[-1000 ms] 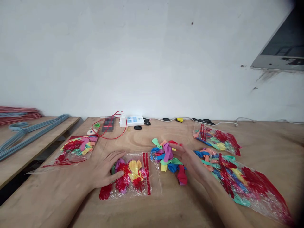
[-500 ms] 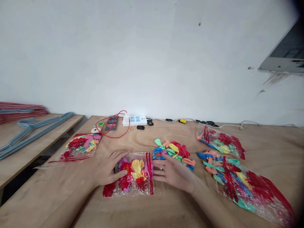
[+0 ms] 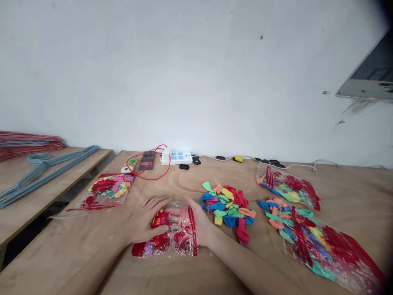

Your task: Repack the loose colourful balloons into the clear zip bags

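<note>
A clear plastic bag with red print [image 3: 181, 241] lies flat on the wooden table in front of me, with purple and yellow balloons inside toward its left end. My left hand [image 3: 143, 223] rests over the bag's left part, thumb on top and fingers along the far edge, gripping it. Through the bag's right-hand opening reaches my right hand [image 3: 199, 221]; its stretched fingers show through the plastic, with the thumb raised outside. No balloon is visible in those fingers. Beside the right wrist lies a loose pile of coloured balloons [image 3: 229, 207].
Filled balloon bags lie at the left [image 3: 107, 188], at the far right [image 3: 288, 184] and at the near right [image 3: 331, 241]. A white power strip [image 3: 176, 157] with a red cable stands by the wall. Blue hangers [image 3: 39, 168] occupy the left table.
My right hand has slid further left into the bag, and the balloons inside are bunched more to the left. More of the loose pile is now uncovered. My left hand stays on the bag.
</note>
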A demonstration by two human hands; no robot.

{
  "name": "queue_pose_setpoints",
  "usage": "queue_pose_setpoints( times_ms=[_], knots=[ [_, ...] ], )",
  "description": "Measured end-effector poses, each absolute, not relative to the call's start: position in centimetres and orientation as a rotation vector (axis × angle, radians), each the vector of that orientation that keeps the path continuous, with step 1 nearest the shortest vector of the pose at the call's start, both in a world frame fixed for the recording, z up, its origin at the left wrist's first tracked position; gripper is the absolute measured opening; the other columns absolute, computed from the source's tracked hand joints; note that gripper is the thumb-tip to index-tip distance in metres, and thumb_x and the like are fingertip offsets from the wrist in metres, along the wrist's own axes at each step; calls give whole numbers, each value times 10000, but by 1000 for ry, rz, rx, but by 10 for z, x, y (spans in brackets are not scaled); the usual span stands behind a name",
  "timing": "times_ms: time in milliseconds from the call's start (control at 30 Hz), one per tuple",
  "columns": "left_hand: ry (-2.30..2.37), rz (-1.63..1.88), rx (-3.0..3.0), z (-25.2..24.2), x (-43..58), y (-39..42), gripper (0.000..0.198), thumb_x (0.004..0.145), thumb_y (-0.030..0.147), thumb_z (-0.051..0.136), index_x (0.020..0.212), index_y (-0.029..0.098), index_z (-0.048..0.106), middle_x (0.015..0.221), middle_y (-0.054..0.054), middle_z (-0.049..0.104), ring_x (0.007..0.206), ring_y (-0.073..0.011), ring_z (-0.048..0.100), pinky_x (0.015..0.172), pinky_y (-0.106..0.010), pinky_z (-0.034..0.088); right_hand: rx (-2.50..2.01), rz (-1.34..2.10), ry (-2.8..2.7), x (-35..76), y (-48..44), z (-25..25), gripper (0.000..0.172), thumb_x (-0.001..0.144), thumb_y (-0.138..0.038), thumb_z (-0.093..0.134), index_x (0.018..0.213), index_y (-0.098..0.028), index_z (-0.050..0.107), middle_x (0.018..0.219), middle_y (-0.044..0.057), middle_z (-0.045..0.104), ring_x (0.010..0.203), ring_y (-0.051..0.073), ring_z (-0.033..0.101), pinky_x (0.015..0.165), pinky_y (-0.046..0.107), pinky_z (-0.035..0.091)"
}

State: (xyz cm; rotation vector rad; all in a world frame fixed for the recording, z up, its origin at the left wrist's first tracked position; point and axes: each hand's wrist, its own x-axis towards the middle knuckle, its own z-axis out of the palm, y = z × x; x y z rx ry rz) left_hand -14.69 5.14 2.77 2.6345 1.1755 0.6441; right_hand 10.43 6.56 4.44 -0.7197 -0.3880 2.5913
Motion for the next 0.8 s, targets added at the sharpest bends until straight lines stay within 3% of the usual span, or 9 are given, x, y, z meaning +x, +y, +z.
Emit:
queue_pose_setpoints(
  times_ms=[167, 333, 533, 600, 667, 733, 800],
  knots=[
    [1182, 621, 2621, 30, -146, 51, 777, 993, 601, 667, 1650, 267, 417, 1617, -144, 531, 1453, -382, 518, 1213, -591, 433, -629, 2607, -354, 102, 63, 47, 728, 1016, -754, 386, 1284, -134, 658, 1040, 154, 798, 855, 316, 775, 854, 464, 598],
    [1194, 625, 2622, 26, -147, 51, 795, 1002, 592, 662, 1667, 261, 379, 1629, -142, 522, 1472, -377, 501, 1230, -587, 417, -634, 2501, -486, 140, 65, 55, 661, 1044, -686, 418, 1277, -119, 666, 1246, 177, 757, 974, 285, 764, 933, 414, 571],
    [1249, 645, 2656, 25, -147, 52, 834, 1000, 595, 657, 1699, 284, 327, 1610, -138, 547, 1441, -387, 534, 1224, -598, 419, -735, 2381, -863, 199, 62, 70, 563, 1023, -648, 579, 1334, -185, 655, 1486, 178, 645, 1134, 319, 749, 1041, 539, 549],
    [1247, 637, 2683, 28, -147, 52, 825, 1003, 605, 647, 1699, 295, 331, 1615, -129, 546, 1439, -389, 537, 1221, -598, 422, -805, 2192, -1007, 217, 64, 71, 490, 1027, -574, 626, 1347, -205, 670, 1490, 163, 652, 1198, 307, 731, 1078, 518, 542],
    [1256, 614, 2705, 30, -148, 52, 813, 1010, 613, 634, 1697, 299, 334, 1624, -123, 542, 1444, -388, 536, 1221, -601, 419, -923, 1900, -1144, 235, 67, 68, 469, 1004, -542, 668, 1336, -212, 691, 1381, 153, 721, 1131, 289, 746, 1018, 470, 575],
    [1277, 585, 2724, 33, -150, 52, 806, 1016, 619, 626, 1694, 294, 339, 1633, -123, 535, 1457, -390, 529, 1224, -605, 412, -1077, 1520, -1321, 251, 73, 61, 476, 953, -546, 718, 1296, -217, 719, 1235, 136, 775, 1032, 289, 748, 938, 459, 596],
    [1295, 564, 2744, 34, -153, 52, 803, 1016, 623, 625, 1691, 288, 347, 1642, -125, 526, 1468, -391, 520, 1232, -602, 403, -1209, 1100, -1580, 266, 78, 53, 428, 912, -524, 747, 1225, -233, 757, 1188, 124, 780, 1056, 318, 723, 964, 512, 582]
  ],
)
